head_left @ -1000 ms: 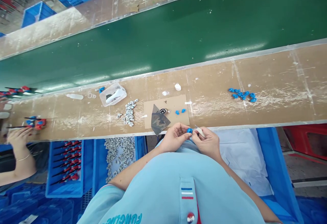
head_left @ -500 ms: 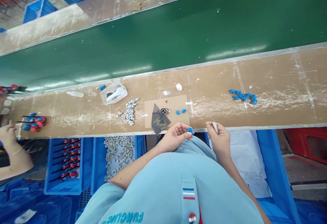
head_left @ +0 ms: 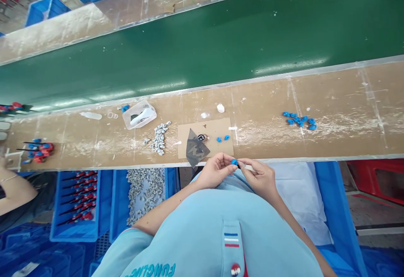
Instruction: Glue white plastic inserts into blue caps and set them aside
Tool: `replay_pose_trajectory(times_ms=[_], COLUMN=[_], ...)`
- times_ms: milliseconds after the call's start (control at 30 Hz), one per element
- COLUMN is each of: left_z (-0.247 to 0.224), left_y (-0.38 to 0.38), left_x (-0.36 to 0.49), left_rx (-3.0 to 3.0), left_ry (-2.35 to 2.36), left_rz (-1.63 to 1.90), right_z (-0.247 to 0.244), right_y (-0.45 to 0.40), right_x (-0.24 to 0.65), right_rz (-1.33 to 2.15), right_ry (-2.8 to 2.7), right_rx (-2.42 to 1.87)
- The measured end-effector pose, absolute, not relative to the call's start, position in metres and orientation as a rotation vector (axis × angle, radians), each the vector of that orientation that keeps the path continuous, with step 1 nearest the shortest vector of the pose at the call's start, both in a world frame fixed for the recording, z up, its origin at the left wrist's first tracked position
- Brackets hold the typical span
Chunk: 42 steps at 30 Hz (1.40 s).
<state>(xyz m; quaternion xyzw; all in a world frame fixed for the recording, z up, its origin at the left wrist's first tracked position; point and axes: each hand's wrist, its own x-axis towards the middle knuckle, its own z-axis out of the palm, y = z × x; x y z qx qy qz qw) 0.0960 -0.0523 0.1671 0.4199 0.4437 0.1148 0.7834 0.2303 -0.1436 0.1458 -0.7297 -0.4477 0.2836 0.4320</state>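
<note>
Blue piece (head_left: pixel 234 162) is pinched in the left hand (head_left: pixel 216 171), and the right hand (head_left: pixel 259 179) bends in beside it, but I cannot tell if it holds anything.

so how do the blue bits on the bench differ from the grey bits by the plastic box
The blue pieces are bright blue, while the grey pieces are dull grey. The blue pieces sit in a low, spread cluster right of the cardboard sheet; the grey pieces form a narrower, longer heap left of it. The grey pieces also look more numerous than the blue pieces. Both are small loose parts lying directly on the brown bench top.
</note>
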Motion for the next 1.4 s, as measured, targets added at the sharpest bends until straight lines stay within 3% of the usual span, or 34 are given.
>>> replay_pose_trajectory(times_ms=[133,400,533,833,1133,1400], left_z=[0.161,0.131,0.098,0.061,0.049,0.065], left_y=[-0.058,-0.032,-0.006,0.005,0.001,-0.008], left_x=[0.094,0.094,0.099,0.099,0.088,0.088], left_rx=[0.969,1.402,1.808,2.034,2.074,1.994], left_ry=[0.946,1.147,1.302,1.266,1.268,1.267], left_rz=[0.224,0.102,-0.029,-0.056,0.07,0.17], right_z=[0.139,0.089,0.067,0.057,0.046,0.055], right_y=[-0.142,-0.141,-0.142,-0.154,-0.135,-0.135], right_x=[0.23,0.251,0.286,0.418,0.467,0.423], right_rz=[0.68,0.821,0.69,0.233,0.311,0.407], right_ry=[-1.186,-0.76,-0.688,-0.308,-0.214,-0.171], right_rx=[-1.87,-2.145,-2.225,-2.437,-2.395,-2.105])
